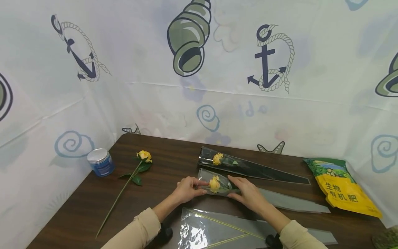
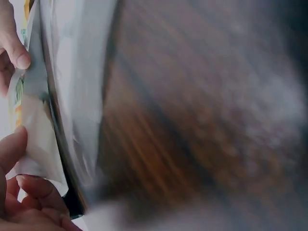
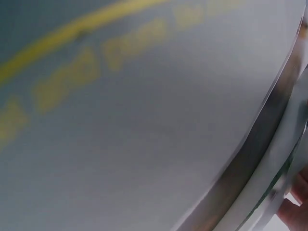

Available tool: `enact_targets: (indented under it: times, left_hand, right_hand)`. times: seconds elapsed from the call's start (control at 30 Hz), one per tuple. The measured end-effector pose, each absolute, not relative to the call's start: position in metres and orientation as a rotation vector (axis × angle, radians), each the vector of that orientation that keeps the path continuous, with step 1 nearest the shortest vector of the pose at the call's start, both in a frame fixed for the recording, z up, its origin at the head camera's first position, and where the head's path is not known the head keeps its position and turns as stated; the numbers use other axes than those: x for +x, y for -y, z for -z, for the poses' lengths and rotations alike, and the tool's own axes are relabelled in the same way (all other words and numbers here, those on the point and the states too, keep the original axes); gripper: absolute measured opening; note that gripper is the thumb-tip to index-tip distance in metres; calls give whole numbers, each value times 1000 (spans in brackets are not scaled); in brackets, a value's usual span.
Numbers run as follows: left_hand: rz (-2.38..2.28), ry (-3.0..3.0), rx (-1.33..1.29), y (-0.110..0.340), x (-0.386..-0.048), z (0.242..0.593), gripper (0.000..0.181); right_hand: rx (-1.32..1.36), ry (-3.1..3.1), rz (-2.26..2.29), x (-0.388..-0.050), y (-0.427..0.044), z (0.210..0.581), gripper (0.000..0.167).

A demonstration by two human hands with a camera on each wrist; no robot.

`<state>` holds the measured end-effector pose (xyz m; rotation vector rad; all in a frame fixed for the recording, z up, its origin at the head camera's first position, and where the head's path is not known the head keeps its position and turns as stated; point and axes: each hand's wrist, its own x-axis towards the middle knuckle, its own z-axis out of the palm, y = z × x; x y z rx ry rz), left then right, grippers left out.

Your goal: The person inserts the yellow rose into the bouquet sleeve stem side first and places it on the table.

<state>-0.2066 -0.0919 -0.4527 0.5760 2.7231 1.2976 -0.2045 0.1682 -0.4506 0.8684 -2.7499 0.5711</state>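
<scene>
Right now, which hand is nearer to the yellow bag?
The right hand. It is at the right side of the rose in the grey sleeve, left of the yellow bag; the left hand is farther left, at the rose's other side.

Flower wrap [image 1: 286, 199] looks glossy plas., tbl. [image 1: 174, 166] smooth wood.

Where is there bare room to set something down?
Bare table lies between the loose rose and the black wrapper, and left of the rose's stem, in front of the blue jar. Middle and right are crowded: wrappers, then the yellow bag.
</scene>
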Motion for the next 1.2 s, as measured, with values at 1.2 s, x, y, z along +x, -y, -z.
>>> enact_targets:
  times: [1.2]
  left_hand:
    - [-843, -3066, 333, 114, -191, 446, 16]
  right_hand:
    - [959, 2954, -622, -200, -190, 448, 69]
